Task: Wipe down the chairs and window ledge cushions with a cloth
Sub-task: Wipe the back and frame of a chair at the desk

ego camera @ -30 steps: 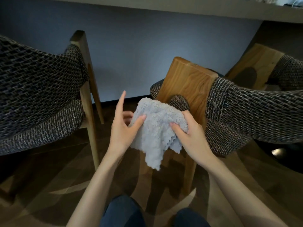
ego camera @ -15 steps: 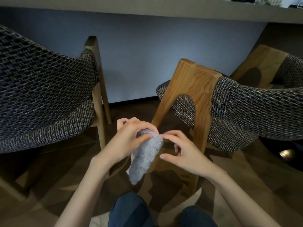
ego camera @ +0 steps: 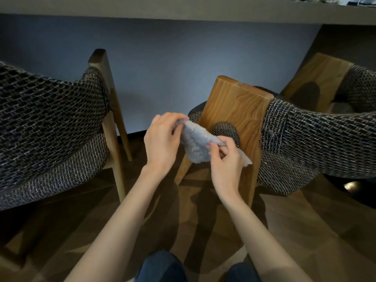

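While the person kneels between two woven chairs, both hands are clamped on the grey cloth point(ego camera: 194, 142): the left hand point(ego camera: 162, 140) pinches its upper corner with curled fingers, and the right hand point(ego camera: 225, 162) pinches the lower edge between thumb and fingertips. The hands sit close together with the cloth pulled into a slanted band between them, one loose corner poking out past the right hand. It hangs in the air in front of the wooden upright point(ego camera: 238, 110) of the right chair point(ego camera: 315, 143) and does not seem to touch it.

Compared with half a second ago, the cloth is no longer bunched low in the left hand alone. The right hand now has a hold on it, both hands are higher, and the fabric is drawn out again, though narrower than the open square of a second ago. This reads as refolding the cloth to a fresh face, not wiping. No chair surface is under the cloth at this moment. The left chair point(ego camera: 50, 119) stands apart, and the ledge point(ego camera: 183, 9) runs overhead, its top out of view
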{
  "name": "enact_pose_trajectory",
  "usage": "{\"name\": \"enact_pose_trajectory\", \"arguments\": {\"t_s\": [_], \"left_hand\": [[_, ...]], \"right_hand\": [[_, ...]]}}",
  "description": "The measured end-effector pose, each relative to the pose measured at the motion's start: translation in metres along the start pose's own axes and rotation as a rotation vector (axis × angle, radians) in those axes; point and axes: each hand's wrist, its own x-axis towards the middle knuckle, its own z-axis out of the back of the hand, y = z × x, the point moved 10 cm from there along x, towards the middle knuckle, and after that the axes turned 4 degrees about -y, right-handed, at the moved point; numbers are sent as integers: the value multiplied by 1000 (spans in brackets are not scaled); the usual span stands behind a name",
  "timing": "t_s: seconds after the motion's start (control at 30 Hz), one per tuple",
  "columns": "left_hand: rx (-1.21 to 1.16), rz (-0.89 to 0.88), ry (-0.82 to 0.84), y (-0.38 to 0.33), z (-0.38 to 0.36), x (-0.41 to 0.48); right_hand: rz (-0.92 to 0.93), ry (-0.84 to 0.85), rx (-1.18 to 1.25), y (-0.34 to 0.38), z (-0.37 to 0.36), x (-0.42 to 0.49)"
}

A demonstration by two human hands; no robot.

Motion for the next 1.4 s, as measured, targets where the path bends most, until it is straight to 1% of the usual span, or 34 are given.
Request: {"name": "enact_pose_trajectory", "arguments": {"t_s": [0.1, 0.23, 0.33, 0.37, 0.4, 0.53, 0.6, 0.73, 0.83, 0.93, 1.07, 1.17, 1.27, 1.33, 1.4], "left_hand": [[-105, 120, 1, 19, -29, 26], [-314, 189, 39, 30, -66, 47], [-573, 401, -20, 47, -86, 41], [-636, 446, -33, 52, -92, 37], [-673, 451, -7, 52, -99, 34], [-760, 330, 269, 38, -128, 20], [-783, 279, 306, 36, -130, 19], [-760, 223, 282, 43, -130, 16], [-721, 250, 274, 58, -137, 3], [-706, 300, 256, 73, -145, -9], [-655, 299, 220, 84, -150, -16], [-636, 309, 236, 96, -159, -25], [-623, 335, 309, 116, -176, -40], [-608, 348, 363, 131, -189, -51], [-598, 363, 423, 144, -202, -57]], "right_hand": [[-76, -166, 94, -10, -12, 16], [-239, -336, 201, -35, -23, 26], [-269, -428, 278, -43, -25, 22], [-269, -460, 313, -43, -26, 21], [-275, -497, 356, -44, -26, 19], [-324, -623, 568, -54, -32, 15], [-312, -628, 571, -56, -35, 13], [-287, -627, 460, -68, -40, 11], [-275, -616, 425, -79, -42, 9], [-216, -588, 359, -84, -44, 8], [-174, -547, 321, -92, -49, 5], [-150, -520, 264, -104, -55, -2], [-230, -469, 200, -135, -67, -7], [-309, -401, 181, -162, -78, -5], [-335, -311, 162, -181, -87, 0]]}}
